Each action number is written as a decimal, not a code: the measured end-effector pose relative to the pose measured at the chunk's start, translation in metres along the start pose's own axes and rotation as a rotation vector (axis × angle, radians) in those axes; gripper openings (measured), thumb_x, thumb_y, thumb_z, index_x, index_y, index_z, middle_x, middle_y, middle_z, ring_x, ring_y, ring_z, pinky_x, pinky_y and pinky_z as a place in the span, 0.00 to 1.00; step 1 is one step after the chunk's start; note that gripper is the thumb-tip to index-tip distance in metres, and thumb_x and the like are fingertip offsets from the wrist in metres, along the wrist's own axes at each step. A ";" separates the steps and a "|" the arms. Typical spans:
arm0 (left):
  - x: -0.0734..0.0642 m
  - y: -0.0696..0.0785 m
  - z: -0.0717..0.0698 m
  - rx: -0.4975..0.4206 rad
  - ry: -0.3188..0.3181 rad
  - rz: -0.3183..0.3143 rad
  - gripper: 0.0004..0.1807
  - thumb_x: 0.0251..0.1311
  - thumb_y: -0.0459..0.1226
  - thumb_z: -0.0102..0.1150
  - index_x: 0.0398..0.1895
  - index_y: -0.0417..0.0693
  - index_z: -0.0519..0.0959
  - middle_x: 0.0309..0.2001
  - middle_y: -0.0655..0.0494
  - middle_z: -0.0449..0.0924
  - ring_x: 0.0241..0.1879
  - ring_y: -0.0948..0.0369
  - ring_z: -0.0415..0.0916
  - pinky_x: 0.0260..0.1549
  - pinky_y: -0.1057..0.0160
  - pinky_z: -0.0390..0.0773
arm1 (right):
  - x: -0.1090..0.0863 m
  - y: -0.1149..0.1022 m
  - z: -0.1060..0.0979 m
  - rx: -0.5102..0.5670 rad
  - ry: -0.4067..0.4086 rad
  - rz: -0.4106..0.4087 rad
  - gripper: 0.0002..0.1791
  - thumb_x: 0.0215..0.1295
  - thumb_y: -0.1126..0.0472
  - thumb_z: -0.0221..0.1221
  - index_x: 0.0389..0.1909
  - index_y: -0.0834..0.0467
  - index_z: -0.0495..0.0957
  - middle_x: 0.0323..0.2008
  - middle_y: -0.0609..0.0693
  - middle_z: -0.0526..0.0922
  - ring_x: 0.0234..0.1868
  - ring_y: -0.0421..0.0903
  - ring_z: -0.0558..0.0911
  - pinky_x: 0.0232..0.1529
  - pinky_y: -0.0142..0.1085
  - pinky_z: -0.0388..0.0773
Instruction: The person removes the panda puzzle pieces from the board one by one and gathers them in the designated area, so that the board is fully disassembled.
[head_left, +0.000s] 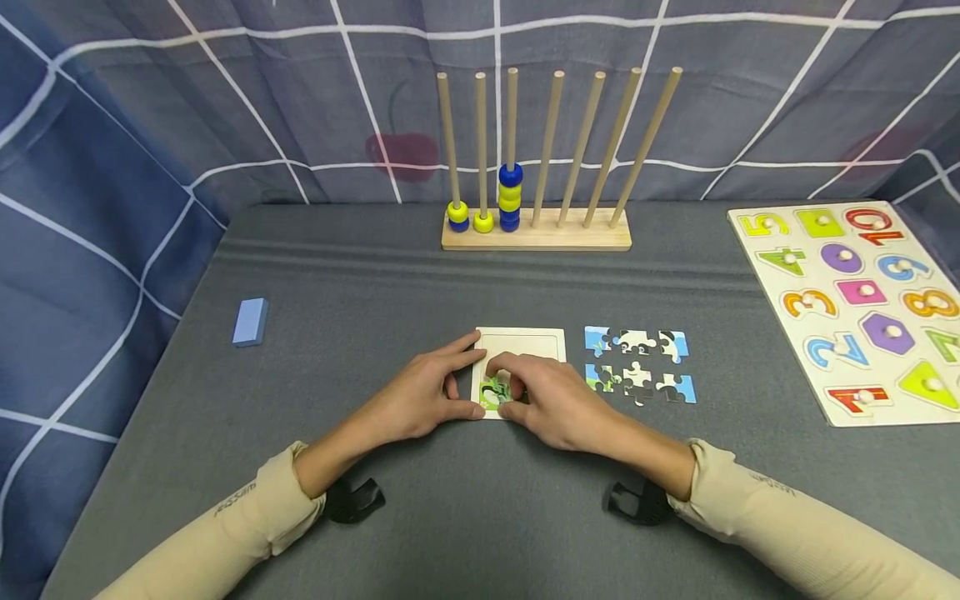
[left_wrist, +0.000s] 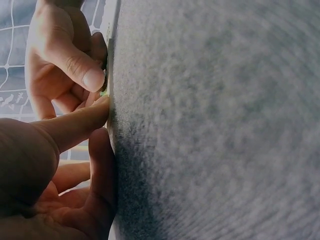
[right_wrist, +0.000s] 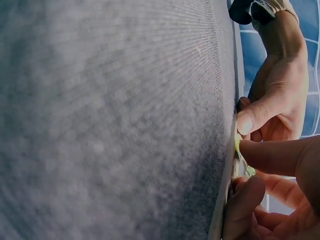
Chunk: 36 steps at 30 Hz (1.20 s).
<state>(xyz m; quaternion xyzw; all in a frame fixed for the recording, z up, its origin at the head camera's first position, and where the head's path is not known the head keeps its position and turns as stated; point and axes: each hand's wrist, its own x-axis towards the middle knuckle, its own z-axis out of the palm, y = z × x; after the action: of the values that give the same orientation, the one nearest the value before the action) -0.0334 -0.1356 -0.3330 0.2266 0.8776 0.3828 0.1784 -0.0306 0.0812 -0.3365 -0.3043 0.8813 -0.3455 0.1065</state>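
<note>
Pinching a green-patterned puzzle piece [head_left: 491, 395] between thumb and curled forefinger, our right hand [head_left: 558, 406] holds it at the lower left part of the pale puzzle tray [head_left: 519, 343]. We cannot tell whether the piece is fully seated. Our left hand [head_left: 427, 392] clasps nothing; its outstretched fingers touch the tray's left edge, with the thumb at the near corner and fingertips toward the far one. Just right of the tray we see six loose pieces [head_left: 637, 379] in two rows of three. Farther right lies a number-and-shape board [head_left: 847, 321] with knobs. Behind the tray stands a wooden peg rack [head_left: 536, 242], its three leftmost pegs carrying yellow and blue beads [head_left: 510, 193]. Well to our left, a blue block [head_left: 250, 322] rests on the dark grey tabletop [head_left: 337, 275].
</note>
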 end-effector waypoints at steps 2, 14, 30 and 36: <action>0.000 0.000 0.000 0.000 0.002 0.002 0.40 0.52 0.37 0.75 0.69 0.37 0.69 0.75 0.44 0.55 0.23 0.70 0.72 0.28 0.65 0.74 | 0.000 -0.001 0.000 0.006 0.014 0.000 0.19 0.57 0.66 0.70 0.49 0.54 0.79 0.27 0.40 0.72 0.27 0.37 0.70 0.32 0.38 0.69; 0.001 -0.001 0.001 -0.002 0.009 0.002 0.40 0.52 0.37 0.75 0.68 0.37 0.70 0.75 0.44 0.56 0.22 0.69 0.72 0.27 0.65 0.74 | 0.002 -0.006 -0.001 0.116 0.049 0.011 0.10 0.63 0.69 0.62 0.40 0.52 0.79 0.27 0.40 0.78 0.25 0.35 0.73 0.31 0.37 0.71; 0.001 -0.002 0.001 0.010 0.013 0.011 0.39 0.52 0.37 0.76 0.68 0.36 0.70 0.74 0.44 0.56 0.22 0.70 0.72 0.30 0.65 0.74 | -0.006 0.000 -0.009 0.354 0.085 0.080 0.09 0.63 0.72 0.59 0.41 0.58 0.80 0.28 0.45 0.78 0.21 0.39 0.73 0.25 0.34 0.70; 0.001 -0.001 0.001 0.009 0.017 0.011 0.39 0.51 0.36 0.76 0.67 0.36 0.70 0.74 0.44 0.56 0.22 0.70 0.71 0.28 0.65 0.73 | -0.021 0.006 -0.016 0.359 0.089 0.092 0.08 0.63 0.72 0.59 0.40 0.57 0.81 0.28 0.45 0.78 0.22 0.40 0.73 0.25 0.34 0.70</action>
<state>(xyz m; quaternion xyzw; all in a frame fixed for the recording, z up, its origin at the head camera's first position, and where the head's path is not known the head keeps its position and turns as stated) -0.0337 -0.1354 -0.3348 0.2289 0.8796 0.3816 0.1681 -0.0234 0.1064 -0.3292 -0.2243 0.8224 -0.5049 0.1358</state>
